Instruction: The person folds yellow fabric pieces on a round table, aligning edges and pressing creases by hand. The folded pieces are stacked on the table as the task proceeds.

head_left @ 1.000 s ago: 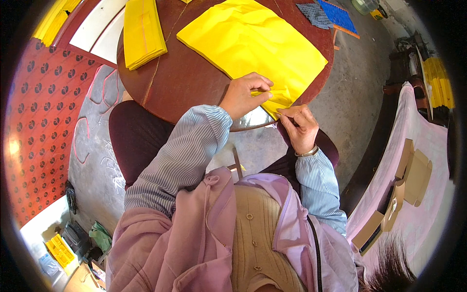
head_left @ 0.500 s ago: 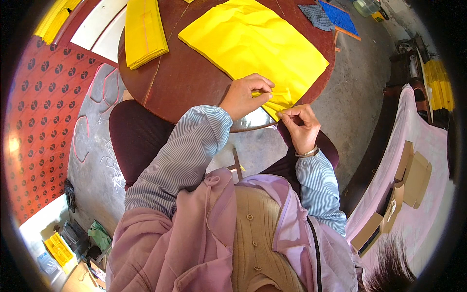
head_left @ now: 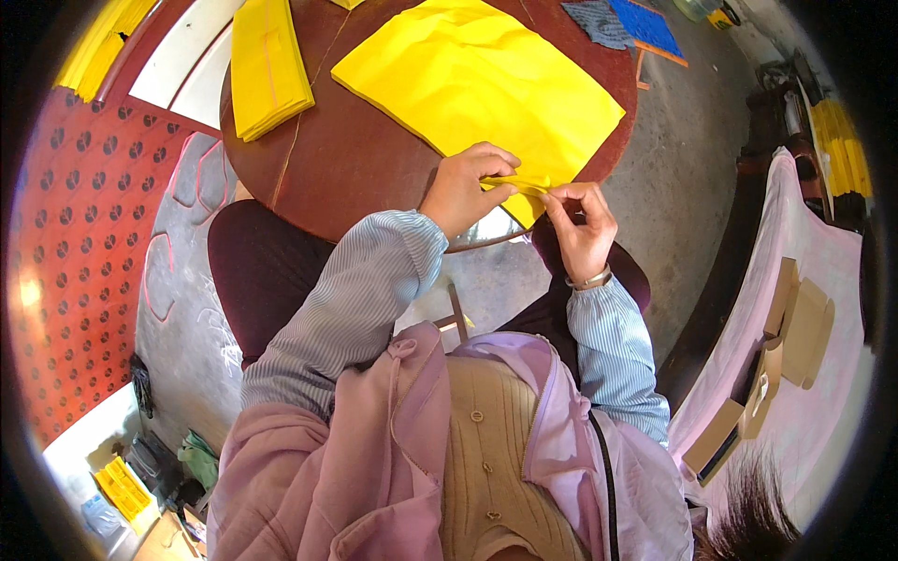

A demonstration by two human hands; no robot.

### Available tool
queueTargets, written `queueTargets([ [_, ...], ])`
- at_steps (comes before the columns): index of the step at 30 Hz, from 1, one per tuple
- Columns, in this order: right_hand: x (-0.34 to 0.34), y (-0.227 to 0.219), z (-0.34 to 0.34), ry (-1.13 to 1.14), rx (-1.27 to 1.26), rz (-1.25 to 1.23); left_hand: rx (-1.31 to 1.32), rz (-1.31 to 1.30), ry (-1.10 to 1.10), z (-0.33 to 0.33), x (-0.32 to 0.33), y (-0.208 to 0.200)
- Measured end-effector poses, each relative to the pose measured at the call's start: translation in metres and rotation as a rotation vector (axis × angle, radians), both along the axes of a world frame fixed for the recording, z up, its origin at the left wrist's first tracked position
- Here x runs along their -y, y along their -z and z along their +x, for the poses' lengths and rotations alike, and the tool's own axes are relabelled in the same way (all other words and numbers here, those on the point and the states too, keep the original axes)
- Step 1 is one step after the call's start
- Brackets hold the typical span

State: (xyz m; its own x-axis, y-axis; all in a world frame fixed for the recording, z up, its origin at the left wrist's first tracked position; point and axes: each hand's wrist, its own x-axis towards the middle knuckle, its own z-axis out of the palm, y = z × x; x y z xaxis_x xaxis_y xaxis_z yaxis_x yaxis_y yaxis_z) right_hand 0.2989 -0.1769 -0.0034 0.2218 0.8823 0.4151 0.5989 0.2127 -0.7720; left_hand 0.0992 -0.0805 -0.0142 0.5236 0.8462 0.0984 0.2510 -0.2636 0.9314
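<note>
Your left hand [head_left: 458, 192] is closed narrow, thumb and forefinger pinching the gathered near edge of the yellow sheet [head_left: 486, 89]. Your right hand [head_left: 585, 229] is likewise narrow, its fingertips nipping the same gather a little to the right.

On method: the fold [head_left: 531, 183] appears best worked with both pinches level and under light, equal tension, so that the layers lie flush. Too hard a pull from one side could skew the edge or crease the panel. Pressing along from one pinch to the other should give a cleaner line.

On position: the sheet lies on the round brown table [head_left: 346, 159], its main panel beyond both hands, somewhat wrinkled. Its near corner sits below the fold, between your hands, at the table's rim; whether it overhangs cannot be told. A folded yellow stack [head_left: 269, 70] lies apart, to the left.
</note>
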Motion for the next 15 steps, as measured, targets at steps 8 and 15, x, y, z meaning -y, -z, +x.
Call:
queueTargets([
  [8,0.015,-0.006,0.009,-0.241,0.227,-0.031,0.052,0.025,0.013,-0.001,-0.005,0.004],
  [15,0.002,-0.004,0.008,-0.299,0.154,-0.072,0.041,0.034,0.044,-0.011,-0.014,-0.001],
])
